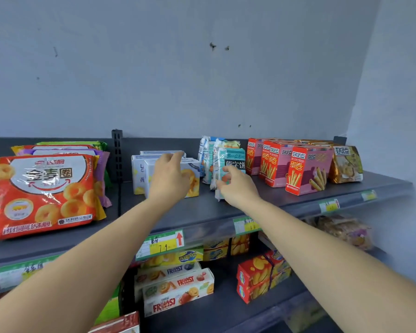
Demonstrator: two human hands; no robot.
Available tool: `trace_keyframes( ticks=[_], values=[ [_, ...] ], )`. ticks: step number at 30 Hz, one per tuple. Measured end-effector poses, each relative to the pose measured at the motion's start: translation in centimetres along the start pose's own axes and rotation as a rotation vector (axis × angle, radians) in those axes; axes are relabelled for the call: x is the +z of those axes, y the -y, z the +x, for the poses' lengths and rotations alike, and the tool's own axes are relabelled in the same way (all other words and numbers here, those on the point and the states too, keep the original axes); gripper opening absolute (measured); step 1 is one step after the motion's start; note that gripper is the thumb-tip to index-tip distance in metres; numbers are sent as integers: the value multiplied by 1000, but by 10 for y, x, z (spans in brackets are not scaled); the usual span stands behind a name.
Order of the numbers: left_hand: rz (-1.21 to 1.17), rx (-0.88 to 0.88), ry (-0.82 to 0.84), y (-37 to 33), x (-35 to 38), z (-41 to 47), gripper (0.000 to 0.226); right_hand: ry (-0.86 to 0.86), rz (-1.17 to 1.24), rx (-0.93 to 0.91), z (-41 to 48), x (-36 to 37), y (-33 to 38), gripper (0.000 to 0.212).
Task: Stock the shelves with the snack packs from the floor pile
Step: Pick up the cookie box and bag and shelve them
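Reaching arms: both bare forearms stretch up from the bottom corners and cross the front edge of the top shelf
Left grip: the left grip lies against the front white box, fingers curled over its top edge, thumb hidden
Right grip: the right grip pinches the low left edge of the teal pack between thumb and fingers
Teal pack: stands upright mid-shelf, foremost in a row of like packs that runs back to the rear panel
Edges: the shelf's front lip carries price tags; a dark slotted post marks the break from the left bay
Open room: bare grey deck runs between the goods and the front lip, widest before the white box and the teal pack; only a narrow gap parts those two
Left bay: red ring bags lean in a stack, with purple and green ones behind
Right side: red boxes stand just beside the teal pack, closing in that flank; a gold bag sits at the far end near the side wall
Behind the white box: more white boxes, close-packed
Below: Fruiast boxes and red cartons on the lower shelf, beneath the arms
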State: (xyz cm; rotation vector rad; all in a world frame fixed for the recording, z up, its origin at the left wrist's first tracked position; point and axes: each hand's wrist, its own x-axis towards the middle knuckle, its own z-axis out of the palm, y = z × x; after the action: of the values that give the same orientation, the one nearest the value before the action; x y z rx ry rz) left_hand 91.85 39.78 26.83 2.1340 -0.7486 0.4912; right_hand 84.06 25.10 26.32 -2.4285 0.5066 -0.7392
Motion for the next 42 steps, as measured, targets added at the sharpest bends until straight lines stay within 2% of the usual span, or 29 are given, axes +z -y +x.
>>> trace_keyframes(
  ticks=[6, 13, 16, 18, 23, 31, 42],
  values=[
    [98, 241, 204, -50, 39, -25, 43, -73, -262, 85, -46, -54, -49, 49],
    [118, 493, 369, -131, 96, -73, 47, -82, -508, 263, -126, -135, -117, 52],
    [118, 588, 433, -173, 123, -106, 47, -77, -583, 359, -168, -172, -148, 47],
    [113, 665, 472, -204, 143, -133, 42, -77, -611, 422, -202, -199, -169, 44],
    [32, 818, 610, -284, 192, -212, 39, -47, -681, 592, -303, -268, -221, 54],
    [-51, 973, 785, -406, 245, -368, 39, -48, -739, 885, -482, -370, -279, 57],
    [-177, 1257, 983, -536, 274, -567, 43, -162, -698, 1279, -720, -449, -322, 49]
  ],
)
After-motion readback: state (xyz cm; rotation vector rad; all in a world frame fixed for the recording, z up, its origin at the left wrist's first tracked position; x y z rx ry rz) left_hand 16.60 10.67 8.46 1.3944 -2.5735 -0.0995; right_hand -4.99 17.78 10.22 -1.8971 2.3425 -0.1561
